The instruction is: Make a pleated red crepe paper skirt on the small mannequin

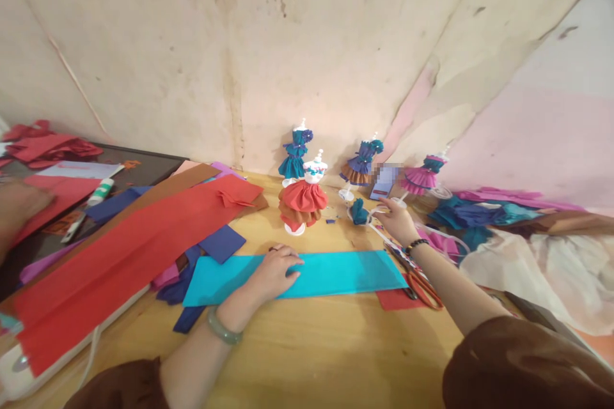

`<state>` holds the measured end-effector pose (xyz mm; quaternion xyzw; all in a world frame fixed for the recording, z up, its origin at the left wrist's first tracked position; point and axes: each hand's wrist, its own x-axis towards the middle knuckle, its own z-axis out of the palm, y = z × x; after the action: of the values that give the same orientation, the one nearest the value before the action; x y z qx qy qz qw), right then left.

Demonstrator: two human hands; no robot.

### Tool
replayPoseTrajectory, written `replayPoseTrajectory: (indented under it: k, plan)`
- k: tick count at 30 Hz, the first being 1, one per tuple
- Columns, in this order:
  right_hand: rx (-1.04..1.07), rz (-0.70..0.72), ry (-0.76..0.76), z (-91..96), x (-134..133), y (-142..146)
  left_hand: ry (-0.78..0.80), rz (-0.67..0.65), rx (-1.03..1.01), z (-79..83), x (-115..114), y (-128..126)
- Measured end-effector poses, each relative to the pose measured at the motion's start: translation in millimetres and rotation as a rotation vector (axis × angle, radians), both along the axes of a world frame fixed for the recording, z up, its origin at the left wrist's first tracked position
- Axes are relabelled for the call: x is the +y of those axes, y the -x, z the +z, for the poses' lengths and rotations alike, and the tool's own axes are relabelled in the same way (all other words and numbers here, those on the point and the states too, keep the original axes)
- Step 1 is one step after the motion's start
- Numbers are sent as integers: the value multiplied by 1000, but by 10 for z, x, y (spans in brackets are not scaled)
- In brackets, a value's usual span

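A long turquoise strip of paper or thin cloth lies across the table in front of me. My left hand rests on its middle, fingers loosely spread and lying on the strip. Farther back on the right, my right hand has its fingers drawn together at a white cord, close to a small teal gathered piece; what the fingertips grip is too blurred to make out. Orange-handled scissors lie under my right forearm, at the strip's right end. A mini dress form in a red and brown skirt stands behind the strip.
More dressed mini forms stand near the wall, beside a phone. Red strips pile at left over a white power strip. Another person's blurred hand is at far left. Colored scraps and white fabric lie at right.
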<state>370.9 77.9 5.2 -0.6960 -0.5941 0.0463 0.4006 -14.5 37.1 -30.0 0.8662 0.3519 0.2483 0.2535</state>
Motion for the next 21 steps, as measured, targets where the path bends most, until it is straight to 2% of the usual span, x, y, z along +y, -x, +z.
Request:
replayPoseTrajectory:
  k: [8, 15, 18, 21]
  plan:
    - [-141, 66, -11, -148, -74, 119, 7, -49, 24, 19, -1, 4]
    - [-271, 255, -2, -382, -484, 120, -5, -41, 77, 24, 7, -6]
    - [-319, 274, 31, -487, -635, 166, -19, -46, 87, 29, 10, -9]
    - [-361, 250, 54, -534, -669, 230, -34, -50, 79, 26, 15, -10]
